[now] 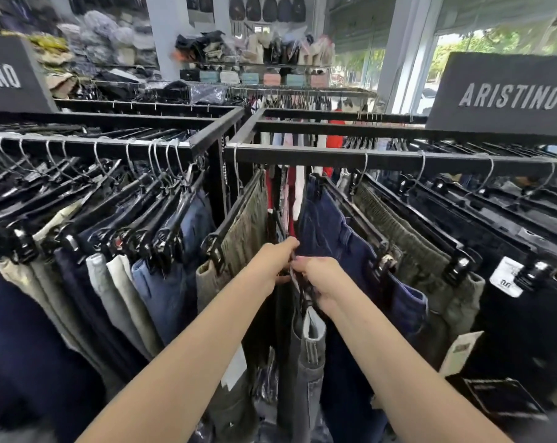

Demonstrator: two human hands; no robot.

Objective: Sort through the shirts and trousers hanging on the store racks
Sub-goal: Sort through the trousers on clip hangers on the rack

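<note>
Head view: both bare forearms enter from the lower edge and converge at frame centre, below the black rack rail (398, 158). The left hand (272, 262) is turned knuckles-up with its thumb pointing forward; its fingers curl downward around the upper end of a black clip hanger (303, 294). The right hand (318, 279) meets it from the other side, wrist bent slightly inward, with its fingers closed on the same hanger, so the two hands touch at the fingertips. The hanger carries grey trousers (305, 362), which hang straight down between the forearms, in the gap between olive trousers (248, 219) on the left and navy trousers (334, 231) on the right. Most fingertips of both hands are hidden behind the knuckles and the cloth. The hanger's hook is not visible, so it cannot be told whether it is on the rail. More trousers on clip hangers (162, 225) fill the adjoining rack at the left. A dark sign reading ARISTINO (507, 94) stands on the rack at upper right, and a second sign (5, 75) at upper left is cut off by the frame edge. Goods on the far shelves are blurred.
</note>
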